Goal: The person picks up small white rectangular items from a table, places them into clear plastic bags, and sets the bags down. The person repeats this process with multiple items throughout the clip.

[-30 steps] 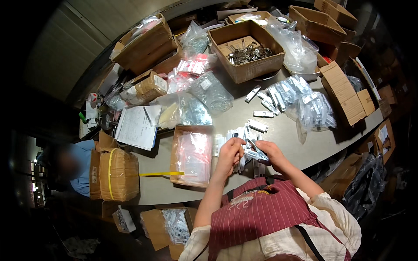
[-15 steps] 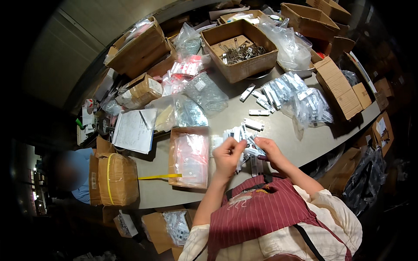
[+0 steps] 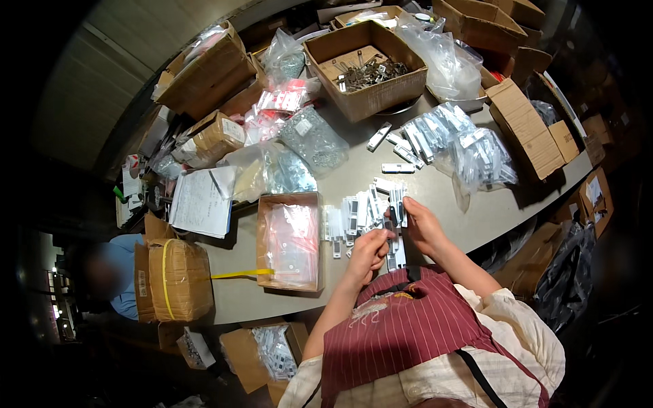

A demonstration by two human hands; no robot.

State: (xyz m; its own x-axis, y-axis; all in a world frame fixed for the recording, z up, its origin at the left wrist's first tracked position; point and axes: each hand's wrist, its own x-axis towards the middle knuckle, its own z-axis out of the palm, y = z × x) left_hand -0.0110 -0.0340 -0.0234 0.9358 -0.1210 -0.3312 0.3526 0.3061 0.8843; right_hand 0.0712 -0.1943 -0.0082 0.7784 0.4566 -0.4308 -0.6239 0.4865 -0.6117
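My right hand [image 3: 423, 224] is closed around a slim, silver-and-dark metal piece [image 3: 397, 204], held upright above the heap. Just below and to the left, my left hand [image 3: 371, 253] has its fingers curled in a pinch; whatever lies between them is too small to make out. Under and beside both hands spreads a heap of narrow silver-white rectangular fittings [image 3: 354, 216], some with dark slots. Several similar fittings [image 3: 398, 168] lie loose farther back on the grey table [image 3: 347, 180].
Wrapped bundles of fittings [image 3: 476, 153] lie at right. A box of plastic bags [image 3: 289, 281] stands left of the heap, a box of small metal parts [image 3: 367, 102] behind. A notebook [image 3: 201, 204] and strapped carton [image 3: 180, 279] are at left; a person in blue [image 3: 126, 279] is beyond.
My left hand has drawn down toward me, away from the heap's middle. My right hand has risen slightly and now shows an upright metal piece. The whole view has shifted a little.
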